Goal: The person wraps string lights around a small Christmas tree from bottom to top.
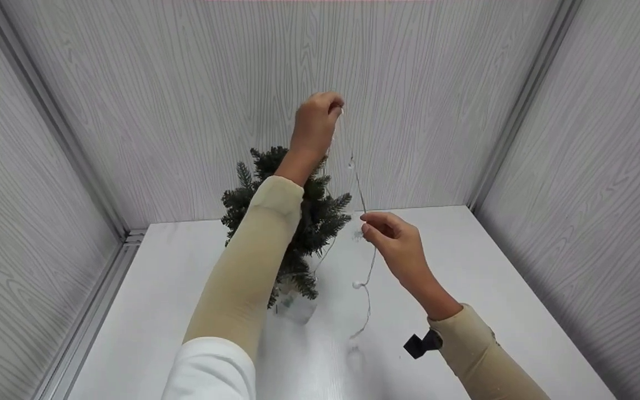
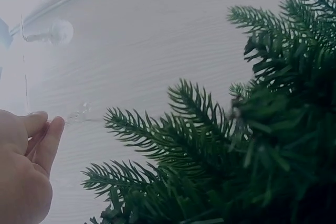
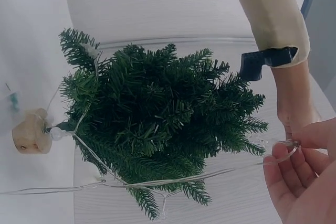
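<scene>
A small artificial Christmas tree stands on the white table, partly hidden behind the left forearm. Its round wooden base shows in the right wrist view. My left hand, raised above the treetop, pinches a thin string of lights between thumb and fingers. Lower and to the right of the tree, my right hand pinches the same string, whose loose part hangs below it with a clear bulb. In the right wrist view more wire runs around the lower branches, with a bulb close to the base.
The white tabletop is enclosed by a wood-grain back wall and side walls. A see-through plastic piece lies close to the tree base. A black wrist camera sticks out from the right sleeve.
</scene>
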A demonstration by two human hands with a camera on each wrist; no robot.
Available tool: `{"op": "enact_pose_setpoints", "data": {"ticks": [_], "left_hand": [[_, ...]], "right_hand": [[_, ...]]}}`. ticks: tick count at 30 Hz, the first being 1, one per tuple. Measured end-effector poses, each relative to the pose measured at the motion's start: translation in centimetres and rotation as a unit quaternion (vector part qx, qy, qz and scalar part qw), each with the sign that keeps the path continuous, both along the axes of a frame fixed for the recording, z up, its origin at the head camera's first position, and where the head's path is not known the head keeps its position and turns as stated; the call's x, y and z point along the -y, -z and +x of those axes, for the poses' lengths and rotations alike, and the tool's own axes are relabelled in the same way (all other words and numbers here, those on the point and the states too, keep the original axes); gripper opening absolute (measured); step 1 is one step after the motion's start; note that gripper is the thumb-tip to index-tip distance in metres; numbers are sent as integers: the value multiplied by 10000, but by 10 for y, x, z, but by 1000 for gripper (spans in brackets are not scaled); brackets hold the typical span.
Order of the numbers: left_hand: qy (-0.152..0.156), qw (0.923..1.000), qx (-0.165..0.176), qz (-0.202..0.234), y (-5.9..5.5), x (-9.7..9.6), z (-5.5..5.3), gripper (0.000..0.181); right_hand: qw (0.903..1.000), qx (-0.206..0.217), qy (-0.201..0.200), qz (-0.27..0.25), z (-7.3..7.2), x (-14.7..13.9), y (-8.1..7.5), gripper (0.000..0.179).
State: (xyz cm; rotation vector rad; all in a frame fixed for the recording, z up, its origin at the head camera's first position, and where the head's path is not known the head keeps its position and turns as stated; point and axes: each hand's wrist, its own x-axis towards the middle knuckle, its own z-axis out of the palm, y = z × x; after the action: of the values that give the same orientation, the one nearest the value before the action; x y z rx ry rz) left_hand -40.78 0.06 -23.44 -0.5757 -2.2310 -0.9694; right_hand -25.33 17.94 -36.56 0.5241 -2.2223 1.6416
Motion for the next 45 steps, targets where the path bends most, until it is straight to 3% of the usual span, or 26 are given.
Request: {"op": "enact_pose_setpoints", "data": {"ticks": [11, 21, 37, 45], "left_hand": [[-252, 9995, 185, 94, -8, 22, -13, 20], [-529, 9936, 888, 467, -10, 50, -17, 19], [-506, 9863, 1392, 729, -8, 80, -17, 21], [-378, 9867, 1277, 934, -2, 100, -18, 22]], "right_hand": [[9994, 255, -193, -116, 6, 8, 0, 25], [9966, 301, -615, -451, 18, 13, -3, 19], [9955, 146, -819, -445, 51, 34, -27, 15], [9916, -48, -1224, -413, 65, 43, -36, 17]]}}
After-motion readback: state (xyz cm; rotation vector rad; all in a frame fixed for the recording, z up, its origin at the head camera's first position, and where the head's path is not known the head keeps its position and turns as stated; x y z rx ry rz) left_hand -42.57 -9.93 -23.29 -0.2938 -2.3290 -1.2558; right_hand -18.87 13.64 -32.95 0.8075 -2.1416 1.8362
